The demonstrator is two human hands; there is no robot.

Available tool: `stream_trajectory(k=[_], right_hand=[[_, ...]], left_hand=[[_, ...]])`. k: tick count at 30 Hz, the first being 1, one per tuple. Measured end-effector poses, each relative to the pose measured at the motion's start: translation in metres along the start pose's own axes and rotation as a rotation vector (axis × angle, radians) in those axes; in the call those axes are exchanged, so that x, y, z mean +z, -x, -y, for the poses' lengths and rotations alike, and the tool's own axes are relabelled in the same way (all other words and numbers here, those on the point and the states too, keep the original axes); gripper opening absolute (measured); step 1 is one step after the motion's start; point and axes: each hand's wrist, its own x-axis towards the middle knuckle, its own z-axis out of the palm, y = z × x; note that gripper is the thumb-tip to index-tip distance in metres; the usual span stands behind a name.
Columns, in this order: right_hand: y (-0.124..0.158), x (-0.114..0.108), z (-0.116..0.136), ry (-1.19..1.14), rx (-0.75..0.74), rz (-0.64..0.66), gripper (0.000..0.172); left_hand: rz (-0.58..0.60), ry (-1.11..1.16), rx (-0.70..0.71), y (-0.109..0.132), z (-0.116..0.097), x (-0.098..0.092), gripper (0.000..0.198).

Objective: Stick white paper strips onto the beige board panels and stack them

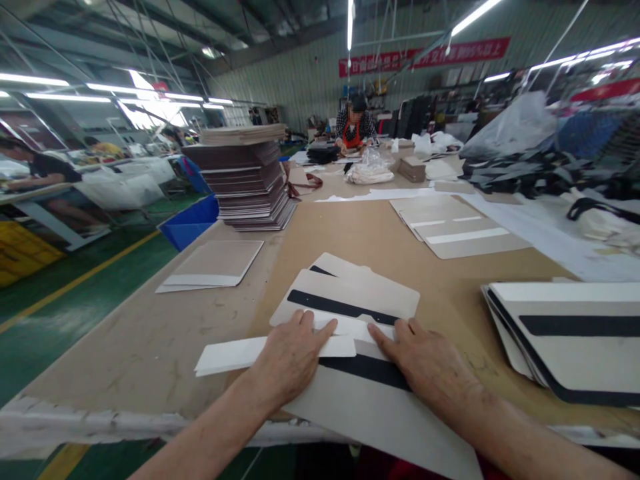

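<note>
A grey-beige board panel [385, 420] with a black band lies at the table's front edge, partly overhanging it. Along its upper edge runs a white strip [345, 325], which both hands press from above. My left hand [293, 350] rests with fingers extended and thumb pointing right; whether its palm grips anything is hidden. Beneath this hand, several loose white strips [230, 355] stick out on both sides. My right hand [425, 360] lies with its index finger stretched onto the strip's right part. More banded panels [340, 300] lie fanned just beyond the hands.
Banded panels [575, 360] are stacked at right; others with white strips [450, 230] lie farther back. A small pile of panels [215, 263] sits at left, before a tall board stack [245, 177]. A blue bin [193, 220] stands beside the table. A co-worker [356, 123] works at the far end.
</note>
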Motion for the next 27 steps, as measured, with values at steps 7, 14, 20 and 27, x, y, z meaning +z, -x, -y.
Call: stream_trajectory(k=[7, 14, 20, 27], right_hand=[[0.05, 0.031, -0.03, -0.081, 0.094, -0.062, 0.059], [0.07, 0.037, -0.042, -0.2, 0.11, -0.107, 0.052], [0.077, 0.041, -0.066, -0.346, 0.24, -0.208, 0.047], [0.027, -0.008, -0.057, -0.464, 0.053, -0.259, 0.047]], left_hand=[[-0.025, -0.013, -0.04, 0.006, 0.002, 0.01, 0.057], [-0.061, 0.003, -0.036, 0.007, 0.002, 0.014, 0.057], [-0.1, 0.035, -0.047, 0.008, 0.0, 0.013, 0.055], [-0.122, 0.05, -0.05, 0.011, -0.001, 0.014, 0.053]])
